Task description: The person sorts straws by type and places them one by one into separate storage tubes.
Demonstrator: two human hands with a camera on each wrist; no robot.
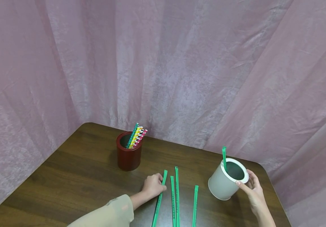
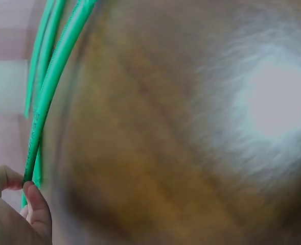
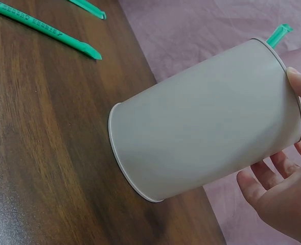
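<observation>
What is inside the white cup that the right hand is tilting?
One green straw stands in the white cup, its top end above the rim. The cup's inner wall looks dark green. The straw's lower part and the cup's bottom are hidden.

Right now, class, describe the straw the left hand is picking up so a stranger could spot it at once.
Start at the dark wooden table and find the dark red cup of patterned straws; just in front lie four green straws. The one meant is the leftmost green straw, slightly slanted. It alone is pinched by the left hand, while its neighbours lie untouched.
</observation>
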